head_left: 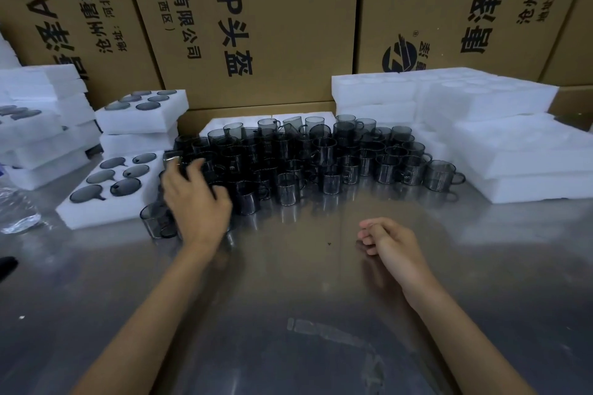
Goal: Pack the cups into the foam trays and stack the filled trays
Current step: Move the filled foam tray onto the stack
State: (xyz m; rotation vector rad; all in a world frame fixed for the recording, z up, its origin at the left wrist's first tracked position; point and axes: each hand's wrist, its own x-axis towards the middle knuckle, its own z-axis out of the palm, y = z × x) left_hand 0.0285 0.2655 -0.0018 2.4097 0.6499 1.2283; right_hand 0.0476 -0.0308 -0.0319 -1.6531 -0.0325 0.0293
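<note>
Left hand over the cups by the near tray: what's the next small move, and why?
Probably close the left hand on one loose cup at the pile's near-left edge. Its spread fingers hover over the cups and hold nothing visible, the near foam tray sits right beside them, and the right hand rests idle on the table.

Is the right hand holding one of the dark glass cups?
No, the right hand rests loosely curled on the shiny metal table, holding nothing.

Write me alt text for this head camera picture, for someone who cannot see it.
A person's left hand reaches into a crowd of smoky glass cups on a metal table, beside a foam tray already holding six cups. Their right hand rests loosely curled, holding nothing; foam tray stacks and cardboard boxes stand behind.
</note>
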